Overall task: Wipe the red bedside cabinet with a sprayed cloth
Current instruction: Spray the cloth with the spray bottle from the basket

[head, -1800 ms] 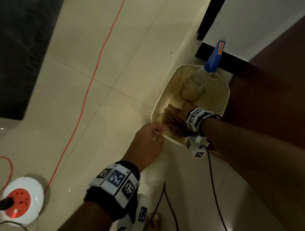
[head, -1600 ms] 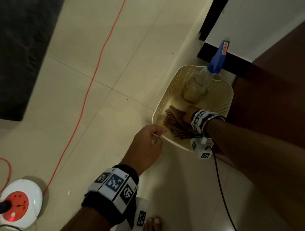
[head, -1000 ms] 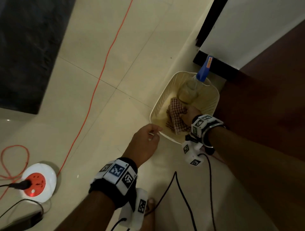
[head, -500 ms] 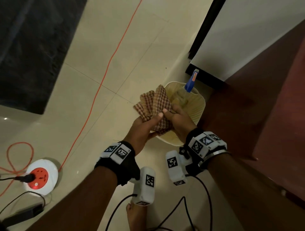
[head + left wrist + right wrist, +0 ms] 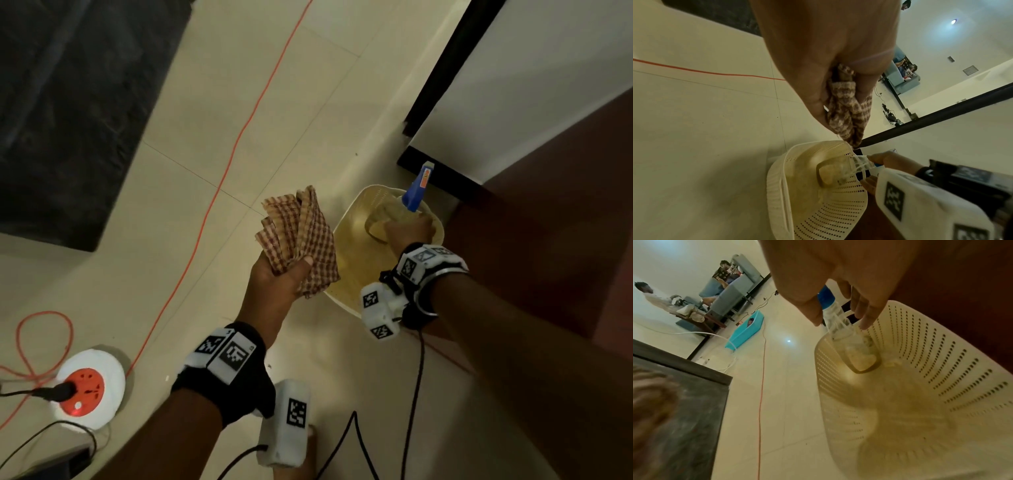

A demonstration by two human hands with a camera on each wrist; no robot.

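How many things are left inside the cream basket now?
1: the spray bottle stands at the far end of the basket, with the right hand reaching around it. The checked cloth is outside, gripped by the left hand.

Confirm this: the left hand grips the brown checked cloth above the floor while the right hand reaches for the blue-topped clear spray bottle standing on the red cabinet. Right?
Not quite. The blue-topped clear spray bottle stands inside the cream perforated plastic basket on the floor, not on the cabinet, as the head view shows. The rest holds: the left hand grips the brown checked cloth, and the right hand reaches for the bottle.
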